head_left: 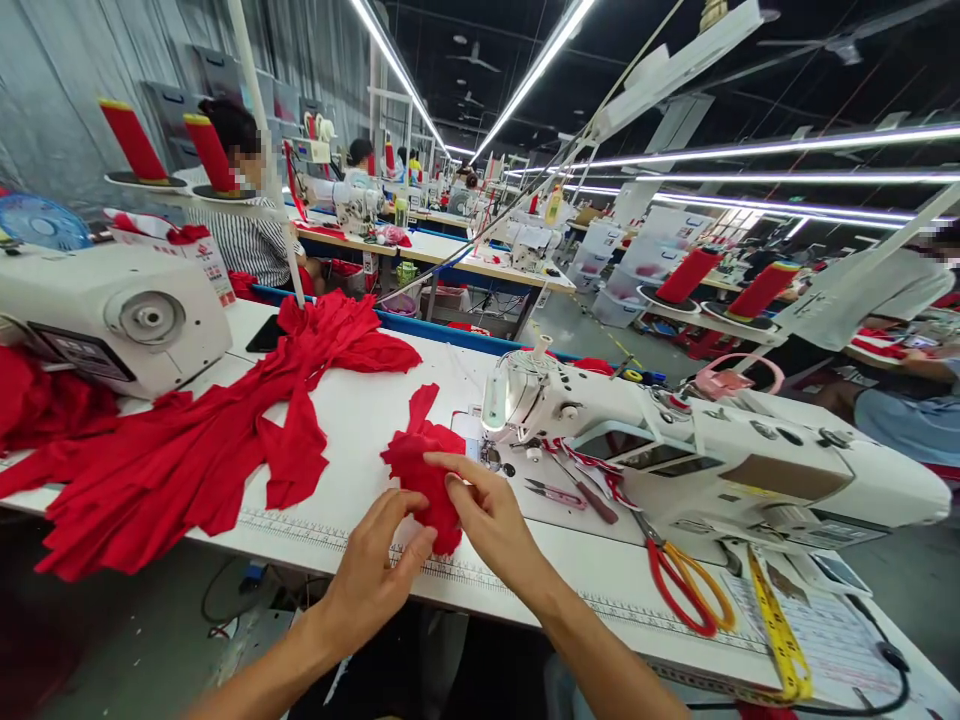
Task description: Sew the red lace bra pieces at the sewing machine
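A small red fabric piece (pixel 426 440) lies on the white sewing table in front of me, just left of the needle area of a white sewing machine (pixel 585 405). My left hand (pixel 375 550) is at its lower left edge, thumb and fingers curved and apart, the fingertips at the cloth. Over the right side of the same piece is my right hand (pixel 491 515), index finger stretched across it and thumb apart below. Neither hand visibly pinches the fabric. To the left spreads a long heap of red fabric pieces (pixel 247 430).
Right of the needle lie thread snips (pixel 556 494), a screwdriver-like tool (pixel 596 500), scissors (pixel 686 590) with red and orange handles and a yellow tape measure (pixel 776 630). Another sewing machine (pixel 112 315) stands left, near a dark phone (pixel 266 335). Co-workers sit beyond.
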`<action>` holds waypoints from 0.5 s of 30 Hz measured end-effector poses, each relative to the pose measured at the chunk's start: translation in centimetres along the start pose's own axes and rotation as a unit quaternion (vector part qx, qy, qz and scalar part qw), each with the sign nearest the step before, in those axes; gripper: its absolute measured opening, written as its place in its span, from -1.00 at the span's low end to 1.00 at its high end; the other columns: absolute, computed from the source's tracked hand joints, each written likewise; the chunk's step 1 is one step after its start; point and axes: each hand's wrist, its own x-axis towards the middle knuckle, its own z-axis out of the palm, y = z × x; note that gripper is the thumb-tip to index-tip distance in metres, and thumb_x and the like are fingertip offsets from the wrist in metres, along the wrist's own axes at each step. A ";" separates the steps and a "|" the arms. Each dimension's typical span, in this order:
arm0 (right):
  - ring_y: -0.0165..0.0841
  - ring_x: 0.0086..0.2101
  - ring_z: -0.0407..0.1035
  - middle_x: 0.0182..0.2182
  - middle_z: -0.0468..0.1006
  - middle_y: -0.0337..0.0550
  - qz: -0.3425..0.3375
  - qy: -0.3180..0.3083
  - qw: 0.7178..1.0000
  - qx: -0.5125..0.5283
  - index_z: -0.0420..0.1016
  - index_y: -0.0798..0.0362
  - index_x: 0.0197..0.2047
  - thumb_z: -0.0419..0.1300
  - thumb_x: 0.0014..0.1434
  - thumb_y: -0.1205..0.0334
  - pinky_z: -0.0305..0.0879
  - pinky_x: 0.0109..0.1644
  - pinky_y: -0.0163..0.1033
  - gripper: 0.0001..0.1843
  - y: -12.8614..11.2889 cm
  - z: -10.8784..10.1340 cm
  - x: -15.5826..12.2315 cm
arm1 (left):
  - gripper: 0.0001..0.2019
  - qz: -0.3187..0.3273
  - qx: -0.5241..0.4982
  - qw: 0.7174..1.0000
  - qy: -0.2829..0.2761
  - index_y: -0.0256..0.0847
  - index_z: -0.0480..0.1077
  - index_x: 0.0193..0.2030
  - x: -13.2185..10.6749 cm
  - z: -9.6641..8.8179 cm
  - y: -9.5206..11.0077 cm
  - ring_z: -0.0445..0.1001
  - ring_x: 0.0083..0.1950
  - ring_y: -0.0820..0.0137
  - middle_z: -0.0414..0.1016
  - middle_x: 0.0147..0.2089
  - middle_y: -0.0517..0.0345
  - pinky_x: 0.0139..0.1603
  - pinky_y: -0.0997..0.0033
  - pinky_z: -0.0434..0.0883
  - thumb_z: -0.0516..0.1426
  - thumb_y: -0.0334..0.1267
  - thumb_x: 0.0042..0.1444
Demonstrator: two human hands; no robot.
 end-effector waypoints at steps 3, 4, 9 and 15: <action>-0.40 -0.50 0.40 -0.38 0.54 -0.23 0.013 -0.042 0.999 0.026 0.57 -0.05 0.05 0.00 0.30 0.25 0.41 -0.39 -0.26 -0.61 -1.3 -0.6 -0.7 | -0.74 -0.068 -0.059 0.996 -0.006 -0.12 0.32 0.10 -0.2 0.5 0.2 0.59 -0.09 0.25 0.57 -0.06 0.04 -0.18 0.33 0.57 0.09 -0.12 0.34; -0.38 -0.48 0.43 -0.36 0.55 -0.22 0.003 -0.069 0.997 0.023 0.51 -0.05 0.13 0.00 0.30 0.26 0.44 -0.35 -0.24 -0.59 -1.6 -0.9 -1.1 | -0.74 -0.090 -0.080 0.993 -0.014 -0.12 0.34 0.08 -0.1 0.3 0.4 0.60 -0.14 0.27 0.58 -0.10 0.06 -0.27 0.37 0.56 0.08 -0.10 0.34; -0.32 -0.34 0.44 -0.23 0.53 -0.10 -0.207 -0.010 0.925 -0.317 0.51 -0.04 0.08 0.12 0.31 0.32 0.40 -0.29 -0.25 -0.70 -4.0 -3.8 -5.1 | -0.73 -0.119 -0.110 0.971 -0.173 -0.15 0.45 -0.28 1.4 -5.9 2.1 0.48 -0.37 0.41 0.53 -0.36 0.21 -0.44 0.55 0.42 0.16 0.01 0.26; -0.33 -0.27 0.45 -0.24 0.51 -0.09 -0.198 0.039 0.910 -0.363 0.38 0.01 -0.40 0.07 0.36 0.27 0.37 -0.28 -0.30 -0.73 -6.3 -10.5 -10.1 | -0.61 -0.057 0.020 0.924 -0.377 -0.17 0.42 -0.47 4.9 -12.1 2.0 0.38 -0.45 0.49 0.42 -0.49 0.31 -0.46 0.61 0.31 0.22 0.11 0.14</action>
